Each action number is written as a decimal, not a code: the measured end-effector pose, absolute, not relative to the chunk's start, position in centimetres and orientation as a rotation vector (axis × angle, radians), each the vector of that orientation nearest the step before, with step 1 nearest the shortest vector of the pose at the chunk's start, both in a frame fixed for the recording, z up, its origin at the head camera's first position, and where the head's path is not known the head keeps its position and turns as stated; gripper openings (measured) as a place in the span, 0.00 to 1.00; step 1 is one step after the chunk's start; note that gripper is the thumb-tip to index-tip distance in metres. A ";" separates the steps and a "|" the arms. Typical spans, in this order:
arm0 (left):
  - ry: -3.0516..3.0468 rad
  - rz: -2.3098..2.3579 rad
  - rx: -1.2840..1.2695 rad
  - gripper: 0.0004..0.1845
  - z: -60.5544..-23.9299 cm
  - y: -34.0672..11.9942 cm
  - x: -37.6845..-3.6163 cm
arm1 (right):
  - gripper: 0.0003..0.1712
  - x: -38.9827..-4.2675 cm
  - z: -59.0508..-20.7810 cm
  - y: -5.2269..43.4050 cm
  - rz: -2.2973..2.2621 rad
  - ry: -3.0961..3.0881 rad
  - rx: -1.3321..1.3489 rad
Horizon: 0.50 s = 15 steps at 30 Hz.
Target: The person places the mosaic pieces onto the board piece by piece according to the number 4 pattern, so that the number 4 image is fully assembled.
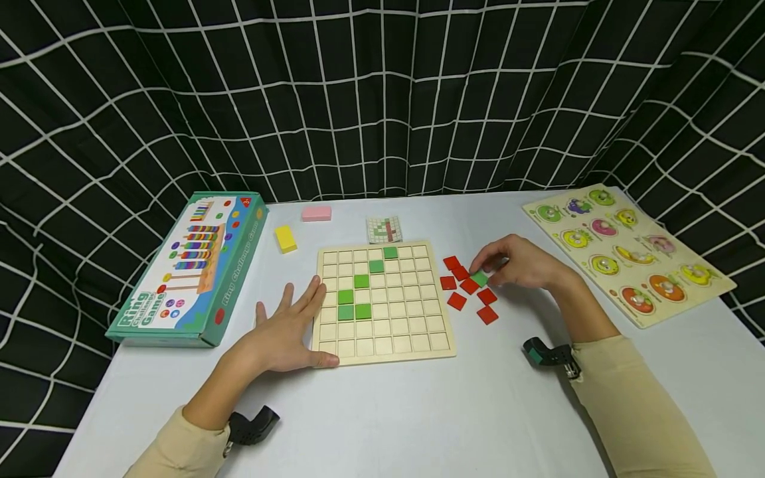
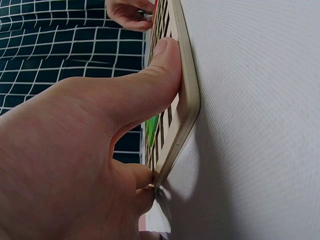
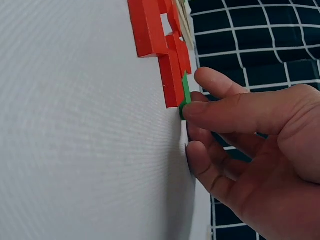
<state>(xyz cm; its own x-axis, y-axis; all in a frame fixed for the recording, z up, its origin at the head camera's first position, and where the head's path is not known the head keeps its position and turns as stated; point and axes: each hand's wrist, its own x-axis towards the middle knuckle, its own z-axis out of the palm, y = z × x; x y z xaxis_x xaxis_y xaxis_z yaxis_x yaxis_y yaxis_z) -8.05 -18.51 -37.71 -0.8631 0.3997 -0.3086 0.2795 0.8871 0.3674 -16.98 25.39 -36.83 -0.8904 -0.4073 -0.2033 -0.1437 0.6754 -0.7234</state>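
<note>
White table with a black-and-white grid curtain behind it, so the colours pop nicely. The right hand has its thumb and fingertips pinched on a small green tile sitting right at the edge of the loose red tiles, just right of the wooden grid board. The left hand lies flat with fingers spread, thumb pressed along the board's near left corner, keeping it from sliding.

My guess on the tile: thin, stiff painted wood, very light, a bit slick on the faces. Best grabbed by two opposite edges, since it lies flat on the table and touches a red one. Six green tiles already sit in the board's cells.
</note>
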 end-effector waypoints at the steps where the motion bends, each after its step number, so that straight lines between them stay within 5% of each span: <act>1: 2.674 0.441 0.501 0.70 -37.7 -18.5 -8.1 | 0.17 -17.0 -36.8 25.4 -1.053 2.545 -0.433; 15: 2.671 0.440 0.495 0.70 -37.8 -18.4 -8.1 | 0.16 -17.0 -37.0 25.7 -0.983 2.614 -0.449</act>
